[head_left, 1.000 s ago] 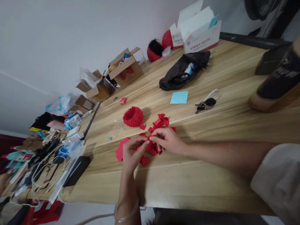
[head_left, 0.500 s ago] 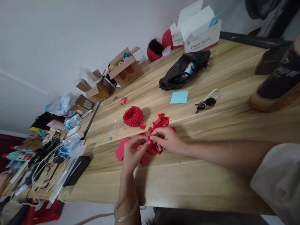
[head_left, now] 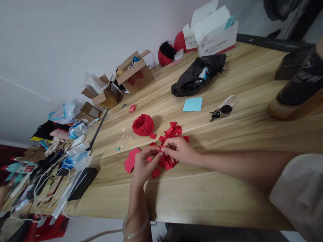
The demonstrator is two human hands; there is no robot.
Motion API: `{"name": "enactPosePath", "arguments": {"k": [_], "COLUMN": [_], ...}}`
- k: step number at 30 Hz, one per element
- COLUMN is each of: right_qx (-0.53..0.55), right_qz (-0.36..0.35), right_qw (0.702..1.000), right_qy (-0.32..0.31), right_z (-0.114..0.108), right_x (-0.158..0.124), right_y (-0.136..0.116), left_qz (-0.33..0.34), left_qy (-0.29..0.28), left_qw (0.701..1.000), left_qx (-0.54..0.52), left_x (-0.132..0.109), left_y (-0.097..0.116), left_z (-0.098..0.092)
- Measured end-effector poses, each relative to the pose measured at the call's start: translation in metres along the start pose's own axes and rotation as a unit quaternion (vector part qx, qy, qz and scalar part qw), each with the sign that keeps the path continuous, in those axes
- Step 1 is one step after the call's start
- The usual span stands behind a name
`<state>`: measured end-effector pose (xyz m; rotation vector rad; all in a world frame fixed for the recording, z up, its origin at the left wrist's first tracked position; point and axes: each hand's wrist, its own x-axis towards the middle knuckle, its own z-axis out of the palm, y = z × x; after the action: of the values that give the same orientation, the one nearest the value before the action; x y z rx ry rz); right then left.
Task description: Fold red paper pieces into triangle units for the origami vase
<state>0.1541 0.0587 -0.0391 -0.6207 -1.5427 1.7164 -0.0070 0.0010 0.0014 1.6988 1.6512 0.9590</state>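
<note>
Thumb and fingers of my left hand (head_left: 146,163) pinch a small piece of red paper (head_left: 161,148), mostly hidden by the fingertips. My right hand (head_left: 178,149) is closed on the same piece from the other side, fingertips nearly meeting the left ones. Below and around both hands lies a loose pile of folded red paper pieces (head_left: 168,164). Flat red paper sheets (head_left: 131,160) rest left of my left hand. Beyond the hands stands a round, bowl-like form of many interlocked red paper pieces (head_left: 143,125).
Past the pile lie a light blue sticky note (head_left: 192,104), keys (head_left: 222,111) and a black plastic bag (head_left: 196,75). A bottle (head_left: 297,90) stands at right. Cardboard boxes (head_left: 136,74) line the wall. Cables and a black box (head_left: 82,183) crowd the left.
Both hands stay nearly in place, still pinching the small red paper piece. Their fingers have shifted only slightly around it.
</note>
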Motion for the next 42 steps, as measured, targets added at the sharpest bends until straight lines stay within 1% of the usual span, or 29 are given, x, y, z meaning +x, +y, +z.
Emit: {"name": "enactPosePath", "arguments": {"k": [9,19,25,31,38,42], "right_qx": [-0.018,-0.022,-0.017,-0.009,0.019,0.015], "right_qz": [0.005,0.001,-0.008,0.002,0.022,0.027], "right_qw": [1.0,1.0,1.0,1.0,1.0,1.0], "right_qy": [-0.002,-0.001,0.006,0.011,0.009,0.003], "right_z": [0.0002,-0.0001,-0.0002,-0.0001,-0.0002,-0.0004], "right_x": [0.0011,0.0003,-0.0002,0.0002,0.0014,0.0012], "right_y": [-0.0052,-0.0044,-0.0037,-0.0037,-0.0036,-0.0055], "left_qz": [0.003,0.008,0.01,-0.008,0.0,-0.005], "left_qy": [-0.004,-0.005,0.028,0.066,0.097,0.099], "left_qw": [1.0,1.0,0.999,0.997,0.993,0.992], "left_qx": [0.013,0.018,0.023,-0.026,-0.061,-0.073], "left_x": [0.0,0.0005,-0.0001,-0.0001,0.0008,0.0007], "left_y": [0.0021,0.0017,-0.0026,0.0001,-0.001,-0.0025], "left_z": [-0.0006,-0.0004,-0.0012,0.0001,0.0003,0.0003]}}
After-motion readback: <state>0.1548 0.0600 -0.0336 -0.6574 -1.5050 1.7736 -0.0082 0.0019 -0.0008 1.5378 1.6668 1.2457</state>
